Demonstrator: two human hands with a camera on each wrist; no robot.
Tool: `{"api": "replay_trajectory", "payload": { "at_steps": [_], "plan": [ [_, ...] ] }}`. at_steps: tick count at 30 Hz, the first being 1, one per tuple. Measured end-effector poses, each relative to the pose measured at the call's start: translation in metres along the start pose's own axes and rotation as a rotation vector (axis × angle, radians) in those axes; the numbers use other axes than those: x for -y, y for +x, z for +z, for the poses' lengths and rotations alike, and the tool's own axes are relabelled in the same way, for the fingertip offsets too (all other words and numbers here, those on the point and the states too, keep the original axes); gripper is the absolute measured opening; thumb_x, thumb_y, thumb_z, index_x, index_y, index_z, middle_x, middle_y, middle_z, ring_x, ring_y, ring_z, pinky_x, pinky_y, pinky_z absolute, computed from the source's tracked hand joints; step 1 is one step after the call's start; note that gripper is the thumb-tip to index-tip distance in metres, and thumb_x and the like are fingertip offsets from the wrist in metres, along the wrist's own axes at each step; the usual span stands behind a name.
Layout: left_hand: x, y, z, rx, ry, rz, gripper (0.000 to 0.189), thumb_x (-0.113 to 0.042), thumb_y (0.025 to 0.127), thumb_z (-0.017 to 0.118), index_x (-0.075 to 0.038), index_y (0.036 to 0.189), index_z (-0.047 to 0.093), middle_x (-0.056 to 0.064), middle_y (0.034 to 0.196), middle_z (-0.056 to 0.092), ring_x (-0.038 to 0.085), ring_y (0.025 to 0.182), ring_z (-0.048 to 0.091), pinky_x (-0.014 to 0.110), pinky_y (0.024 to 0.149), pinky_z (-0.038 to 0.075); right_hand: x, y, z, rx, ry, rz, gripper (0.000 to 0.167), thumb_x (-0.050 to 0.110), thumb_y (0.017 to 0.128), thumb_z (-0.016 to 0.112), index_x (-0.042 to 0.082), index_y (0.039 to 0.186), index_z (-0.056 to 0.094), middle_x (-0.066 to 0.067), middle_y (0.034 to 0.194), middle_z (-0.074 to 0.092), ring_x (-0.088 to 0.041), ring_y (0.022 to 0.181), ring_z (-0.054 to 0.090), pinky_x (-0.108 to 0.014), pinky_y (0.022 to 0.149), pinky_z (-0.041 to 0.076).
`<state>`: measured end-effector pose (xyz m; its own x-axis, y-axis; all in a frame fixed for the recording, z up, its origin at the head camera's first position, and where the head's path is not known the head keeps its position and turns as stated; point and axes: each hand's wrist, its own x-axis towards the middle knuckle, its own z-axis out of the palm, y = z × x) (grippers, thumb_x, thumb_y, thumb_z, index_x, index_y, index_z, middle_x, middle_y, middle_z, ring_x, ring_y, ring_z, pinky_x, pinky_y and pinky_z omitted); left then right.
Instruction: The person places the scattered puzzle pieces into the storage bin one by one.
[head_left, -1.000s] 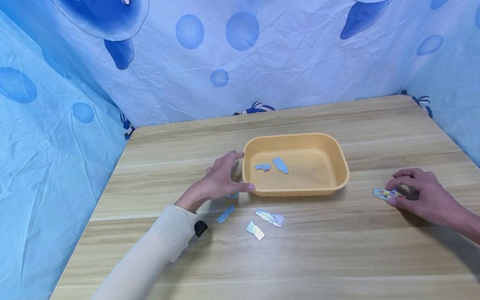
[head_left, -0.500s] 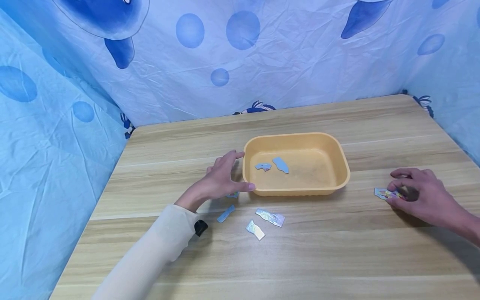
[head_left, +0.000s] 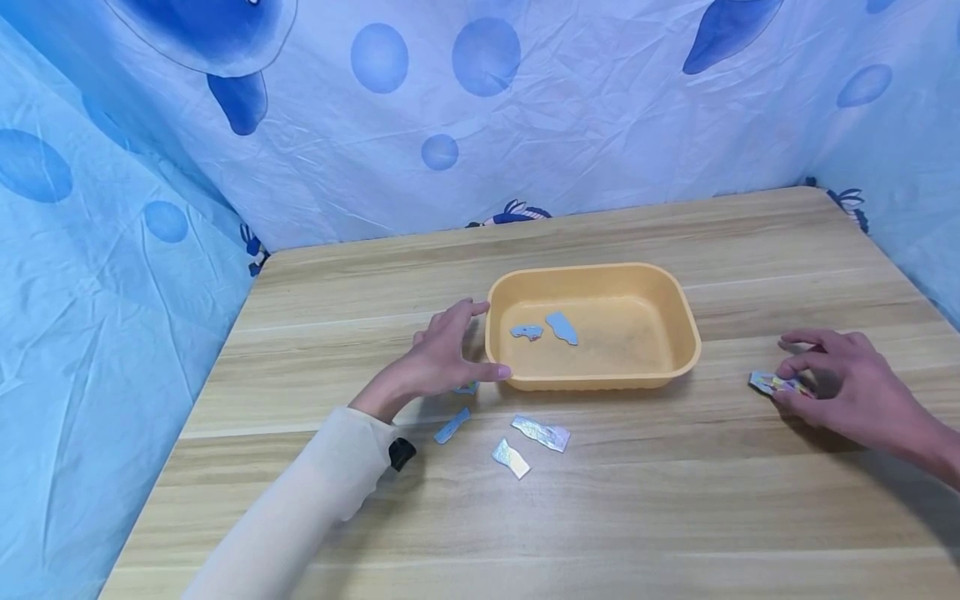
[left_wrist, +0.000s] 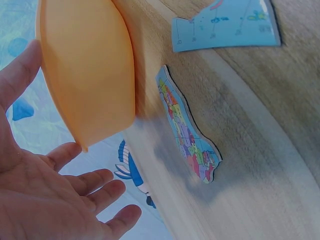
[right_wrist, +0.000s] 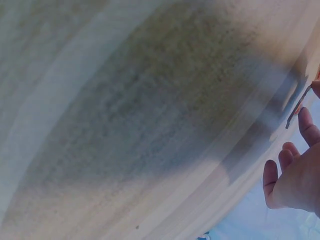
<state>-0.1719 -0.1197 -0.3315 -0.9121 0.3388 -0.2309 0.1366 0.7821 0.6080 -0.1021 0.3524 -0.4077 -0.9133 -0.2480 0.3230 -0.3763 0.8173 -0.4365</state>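
In the head view my left hand (head_left: 446, 354) spans the left end of a yellow-orange plastic basin (head_left: 592, 385), thumb and index fingertips at its rim. The left wrist view has its fingers spread and fairly straight. Far to the right, my right hand (head_left: 847, 392) pinches a colourful map-printed puzzle piece (head_left: 767, 383) between thumb and index finger, close over the table. From the right wrist that puzzle piece (right_wrist: 298, 107) appears edge-on, partly cut off. Inside the basin lie two light-blue puzzle pieces, one broad (head_left: 562, 327) and one narrow (head_left: 527, 332).
Beneath the left wrist lies another map-printed piece (left_wrist: 187, 130), mostly hidden by the hand from above. Several light-coloured pieces are scattered before the basin: a narrow blue one (head_left: 452, 426), a shiny long one (head_left: 542, 433) and a pale one (head_left: 512, 459). Blue printed cloth (head_left: 480, 125) surrounds the wooden table (head_left: 637, 508).
The puzzle piece in my right hand has tilted, its near edge now showing dark below. That hand shifted very slightly. My left hand and the basin have kept their places.
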Motion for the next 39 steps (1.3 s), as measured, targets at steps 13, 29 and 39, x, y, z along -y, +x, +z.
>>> {"api": "replay_trajectory", "payload": {
  "at_steps": [13,29,39],
  "plan": [
    [0.000,0.001,0.001,-0.001,0.003,0.002,0.096,-0.050,0.071,0.081,-0.023,0.147,0.028,-0.003,0.150,0.034,0.022,0.136,0.024,0.052,0.104,0.020,0.008,0.013,-0.012,-0.017,0.146,0.138,0.015,0.010,0.074,0.081,0.011,0.085,0.071,0.018,0.123,0.047,-0.038,0.118,0.032,-0.034,0.101,0.017],
    [0.000,0.001,0.001,-0.002,0.002,-0.006,0.095,-0.049,0.072,0.082,-0.024,0.147,0.029,-0.002,0.149,0.035,0.022,0.135,0.025,0.052,0.104,0.020,0.035,0.039,-0.029,-0.009,0.148,0.210,0.021,0.020,0.081,0.078,0.010,0.097,0.071,0.019,0.126,0.043,-0.023,0.129,0.030,-0.033,0.090,0.023],
    [0.001,0.001,0.001,0.000,0.000,-0.006,0.096,-0.048,0.072,0.082,-0.023,0.147,0.028,-0.001,0.150,0.034,0.022,0.136,0.025,0.053,0.104,0.019,0.052,0.056,-0.034,-0.060,0.203,0.132,0.017,0.013,0.077,0.080,0.014,0.091,0.071,0.017,0.122,0.050,0.007,0.114,0.034,-0.016,0.081,0.022]
  ]
}}
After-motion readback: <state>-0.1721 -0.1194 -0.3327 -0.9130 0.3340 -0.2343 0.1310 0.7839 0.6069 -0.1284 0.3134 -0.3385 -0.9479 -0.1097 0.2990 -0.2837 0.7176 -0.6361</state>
